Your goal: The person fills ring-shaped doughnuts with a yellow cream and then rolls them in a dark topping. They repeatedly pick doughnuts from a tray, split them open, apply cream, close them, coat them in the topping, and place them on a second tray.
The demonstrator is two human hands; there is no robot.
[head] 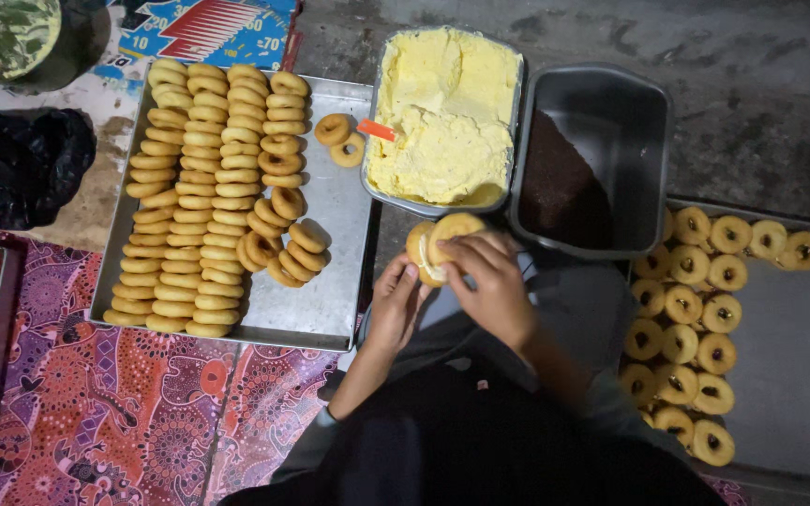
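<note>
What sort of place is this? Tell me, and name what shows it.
Probably a small home or street-side doughnut workshop, set up on the floor. A metal tray holds rows of plain doughnuts, a tub of yellow cream sits beside it, and the hands hold a split doughnut.

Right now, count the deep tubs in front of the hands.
2: a cream tub above the hands, beside the left tray, and a dark tub to its right, holding brown crumbs.
</note>
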